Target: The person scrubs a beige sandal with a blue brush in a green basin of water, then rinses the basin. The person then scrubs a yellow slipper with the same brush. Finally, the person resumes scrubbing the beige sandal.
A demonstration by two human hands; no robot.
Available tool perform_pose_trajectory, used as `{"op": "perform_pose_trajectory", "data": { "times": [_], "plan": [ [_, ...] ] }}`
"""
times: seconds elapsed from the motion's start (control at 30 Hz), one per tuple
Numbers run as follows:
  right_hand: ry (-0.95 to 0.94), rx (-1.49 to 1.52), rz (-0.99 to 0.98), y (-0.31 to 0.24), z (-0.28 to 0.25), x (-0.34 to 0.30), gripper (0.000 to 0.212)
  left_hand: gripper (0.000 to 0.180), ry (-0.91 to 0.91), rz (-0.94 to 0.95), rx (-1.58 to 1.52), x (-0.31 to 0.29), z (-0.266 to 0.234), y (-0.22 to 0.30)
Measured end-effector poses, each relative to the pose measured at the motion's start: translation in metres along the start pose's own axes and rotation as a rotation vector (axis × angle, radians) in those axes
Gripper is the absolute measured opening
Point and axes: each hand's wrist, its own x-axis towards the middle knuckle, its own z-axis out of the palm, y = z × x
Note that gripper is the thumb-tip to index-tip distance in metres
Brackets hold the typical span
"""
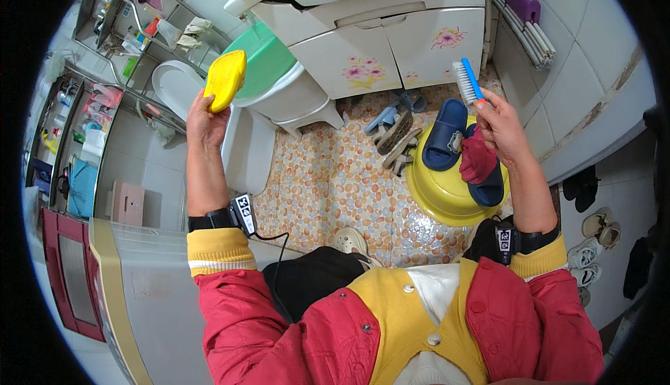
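Note:
Raised on the left, my left hand (207, 121) grips a yellow slipper (225, 81) by its lower end, in front of a green basin (264, 54). My right hand (501, 123) is closed round a blue scrubbing brush (468, 79) with white bristles pointing left. Below the brush, a pair of navy slippers (442, 137) rests on a round yellow stool or upturned tub (426, 193). A crumpled dark red cloth (478, 158) lies over the right slipper, close under my right hand; I cannot tell whether the hand touches it.
Several shoes (395, 134) lie on the pebble-patterned floor (314, 176) beside the stool. A white floral cabinet (391, 47) stands ahead, with a white bucket-like container (293, 95) at its left. Crowded shelves (91, 113) line the left; more shoes (585, 259) sit at the right.

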Motion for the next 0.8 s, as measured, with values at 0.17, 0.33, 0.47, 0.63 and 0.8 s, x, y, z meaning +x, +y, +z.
{"op": "perform_pose_trajectory", "data": {
  "times": [0.17,0.33,0.47,0.63,0.8],
  "plan": [
    [0.008,-0.023,0.022,0.005,0.001,0.006,0.037,0.033,0.114,0.123,-0.055,0.024,-0.003,-0.019],
    [0.014,0.003,0.070,0.009,0.005,0.013,0.037,0.027,0.022,0.180,-0.037,0.063,-0.010,-0.026],
    [0.087,0.006,0.120,0.013,0.005,0.019,0.038,0.024,0.014,0.214,-0.035,0.106,-0.023,-0.036],
    [0.084,-0.010,0.126,0.019,0.000,0.025,0.039,0.027,0.019,0.229,-0.013,0.155,-0.032,-0.043],
    [0.103,-0.015,0.139,0.022,-0.005,0.028,0.037,0.051,0.052,0.249,0.115,0.163,-0.017,-0.068]
  ]
}}
